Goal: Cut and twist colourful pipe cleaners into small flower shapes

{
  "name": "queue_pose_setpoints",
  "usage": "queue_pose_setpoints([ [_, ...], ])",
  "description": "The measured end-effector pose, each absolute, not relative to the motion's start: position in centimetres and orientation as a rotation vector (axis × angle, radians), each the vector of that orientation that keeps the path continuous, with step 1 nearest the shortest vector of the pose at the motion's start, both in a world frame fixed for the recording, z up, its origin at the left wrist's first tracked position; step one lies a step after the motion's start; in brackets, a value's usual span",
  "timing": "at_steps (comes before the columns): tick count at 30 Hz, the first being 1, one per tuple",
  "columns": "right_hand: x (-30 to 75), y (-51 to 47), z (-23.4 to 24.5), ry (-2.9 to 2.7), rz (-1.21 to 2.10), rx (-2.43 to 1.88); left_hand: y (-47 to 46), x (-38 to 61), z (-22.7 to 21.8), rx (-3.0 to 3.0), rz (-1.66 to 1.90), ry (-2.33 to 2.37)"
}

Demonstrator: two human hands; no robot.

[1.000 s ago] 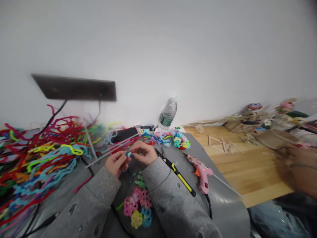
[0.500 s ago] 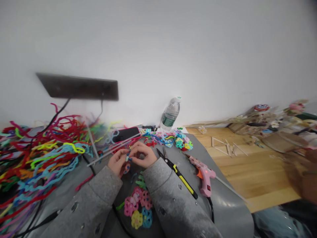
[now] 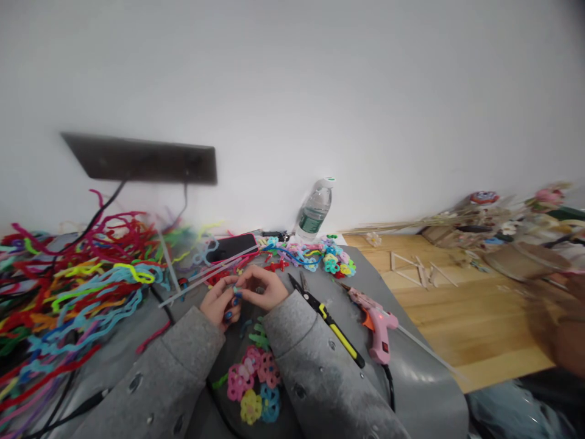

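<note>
My left hand (image 3: pixel 220 303) and my right hand (image 3: pixel 264 288) meet over the grey mat (image 3: pixel 411 378), fingertips pinched together. Between them is a tiny pale green-blue bit, mostly covered by the fingers; its kind is too small to make out. The fingernails are blue. Just below the hands lie a green coiled pipe cleaner (image 3: pixel 259 333) and a cluster of pipe-cleaner flowers in pink (image 3: pixel 241 383), yellow (image 3: pixel 251 406) and blue (image 3: pixel 270 402). Right of my right hand, black-and-yellow pliers (image 3: pixel 329 323) rest on the mat.
A pink hot glue gun (image 3: pixel 377 323) lies at the right, its cord trailing toward me. Loose pipe cleaners (image 3: pixel 91 299) heap up at the left. Behind the hands are a phone (image 3: pixel 233 247), clear sticks (image 3: pixel 210 274), more fuzzy flowers (image 3: pixel 338 259) and a water bottle (image 3: pixel 314 210) against the wall.
Both hands stay pinched together and have shifted only slightly. The left fingers have curled in closer around the small bit, which shows less. The view has turned a little.
</note>
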State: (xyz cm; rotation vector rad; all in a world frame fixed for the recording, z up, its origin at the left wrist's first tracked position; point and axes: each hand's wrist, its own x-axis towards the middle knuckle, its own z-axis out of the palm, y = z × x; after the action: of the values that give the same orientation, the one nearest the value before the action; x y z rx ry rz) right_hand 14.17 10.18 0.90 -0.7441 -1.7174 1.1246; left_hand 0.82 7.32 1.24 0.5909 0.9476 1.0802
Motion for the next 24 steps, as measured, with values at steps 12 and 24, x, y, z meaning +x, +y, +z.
queue_pose_setpoints([
  [12, 14.38, 10.66, 0.22, -1.553, 1.303, -0.798, 7.34, 0.77, 0.80, 0.672, 1.181, 1.008],
  [24, 14.62, 10.73, 0.06, -1.498, 1.340, -0.764, 7.29, 0.49, 0.70, 0.800, 1.228, 1.034],
])
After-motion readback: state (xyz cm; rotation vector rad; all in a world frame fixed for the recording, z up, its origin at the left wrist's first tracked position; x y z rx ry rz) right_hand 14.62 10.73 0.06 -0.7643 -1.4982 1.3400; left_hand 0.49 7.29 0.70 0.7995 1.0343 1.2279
